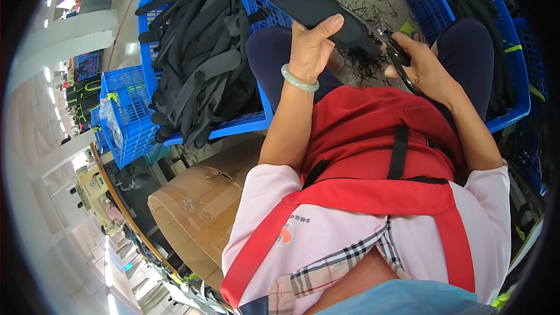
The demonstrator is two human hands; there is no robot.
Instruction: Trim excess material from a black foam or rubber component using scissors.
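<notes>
My left hand (315,46) is closed on a long black padded strap (309,0), thumb on top near the strap's rounded end. The strap runs up and to the left, out of the picture's top edge. In my right hand (421,64) is a pair of black-handled scissors (398,58), fingers wrapped round the grips. The scissors' blades point up and left, close beside the strap's edge; whether they touch it I cannot tell. Dark trimmed scraps (363,65) lie on the floor below the strap's end.
To the left, a blue crate (219,130) is heaped with black straps (198,52). Another blue crate (513,115) with dark pieces stands at my right. A cardboard box (192,210) sits by my left elbow, with a smaller blue crate (129,134) beyond. A sewing machine (93,189) stands far left.
</notes>
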